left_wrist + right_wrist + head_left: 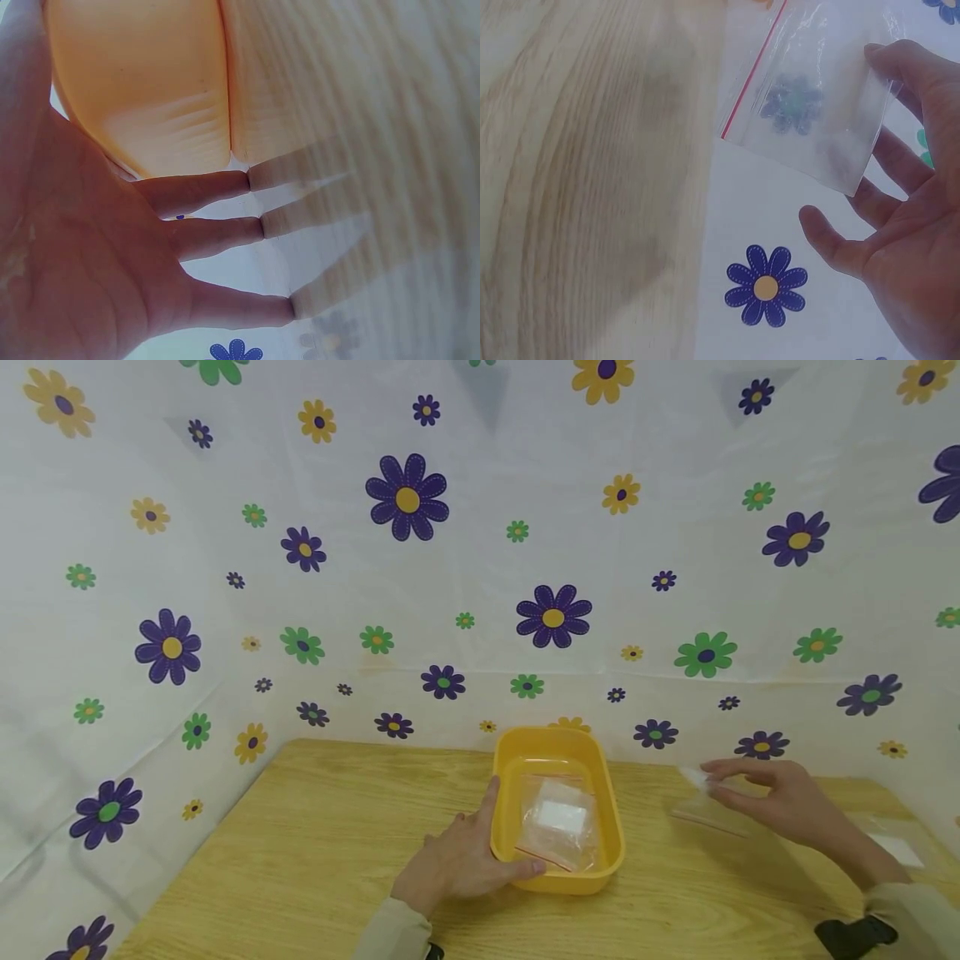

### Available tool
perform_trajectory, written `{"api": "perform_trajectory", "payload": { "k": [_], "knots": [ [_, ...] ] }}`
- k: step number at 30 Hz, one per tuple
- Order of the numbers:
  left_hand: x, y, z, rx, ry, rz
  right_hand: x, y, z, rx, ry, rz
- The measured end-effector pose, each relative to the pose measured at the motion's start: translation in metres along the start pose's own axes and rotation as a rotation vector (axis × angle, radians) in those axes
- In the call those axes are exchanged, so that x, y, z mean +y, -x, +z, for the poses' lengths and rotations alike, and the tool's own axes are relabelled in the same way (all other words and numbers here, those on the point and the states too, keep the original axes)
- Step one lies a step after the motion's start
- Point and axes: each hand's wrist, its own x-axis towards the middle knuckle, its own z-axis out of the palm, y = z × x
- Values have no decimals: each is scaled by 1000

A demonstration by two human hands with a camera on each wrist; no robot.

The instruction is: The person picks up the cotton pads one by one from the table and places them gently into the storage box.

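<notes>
A yellow plastic tub (pixel 617 827) stands on the wooden table, with clear zip bags holding white contents (pixel 562 816) lying inside. My left hand (pixel 463 856) rests against its near left corner, index finger along the left wall and thumb over the near rim. In the left wrist view, the other fingers (pixel 217 191) stretch out straight and spread beside the tub's wall (pixel 142 82), tips down at the tabletop. To the right of the tub, my right hand (pixel 776 793) pinches a clear zip bag (pixel 802 97) with a red seal strip, raised above the table.
Another clear bag with a white piece (pixel 896 850) lies at the table's right side, beside my right forearm. A white flowered cloth (pixel 480 568) hangs behind the wooden table (pixel 315 827) and along its sides.
</notes>
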Motion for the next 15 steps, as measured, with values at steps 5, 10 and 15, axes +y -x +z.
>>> {"api": "perform_trajectory", "payload": {
  "k": [5, 10, 15],
  "knots": [
    [-1, -1, 1, -5, -4, -7, -11, -4, 4, 0, 9, -11],
    [-1, -1, 2, -1, -9, -6, -22, -9, 7, -5, 8, -19],
    [0, 0, 1, 5, -9, -4, -33, -14, 11, -38, -11, 7]
  ]
}}
